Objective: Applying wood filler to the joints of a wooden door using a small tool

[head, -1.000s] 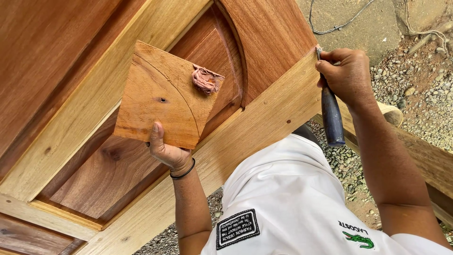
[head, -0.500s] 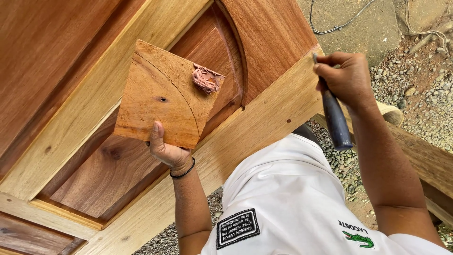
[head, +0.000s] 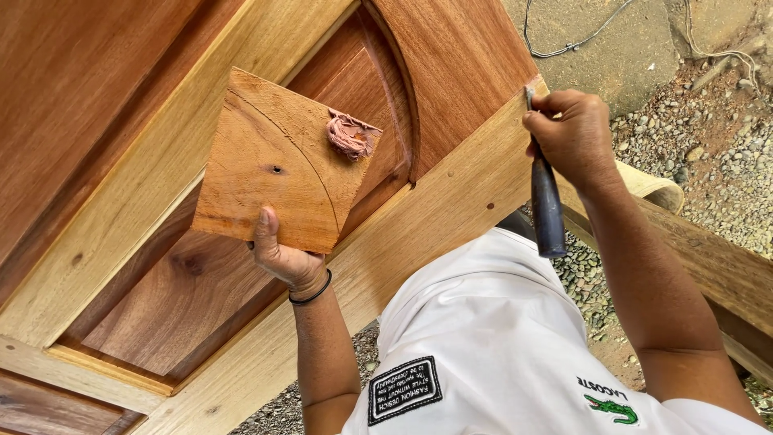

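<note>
My left hand [head: 282,256] grips the lower edge of a square wooden board [head: 274,157] and holds it flat above the door. On the board lies a lump of reddish wood filler [head: 350,135], and a curved line is scored across its face. My right hand [head: 573,137] is closed around a tool with a dark blue handle [head: 547,211]. Its thin metal blade [head: 529,98] touches the outer edge of the pale rail of the large wooden door [head: 451,193].
The door has reddish panels and pale rails and fills the left of the view. Gravel ground [head: 708,153] lies at right, with a black cable [head: 580,44] on a concrete slab. A pale wooden support [head: 692,258] runs under the door's right edge.
My right hand has tilted the tool slightly, with its handle swinging down and to the left. The left hand and the board have stayed in place.
</note>
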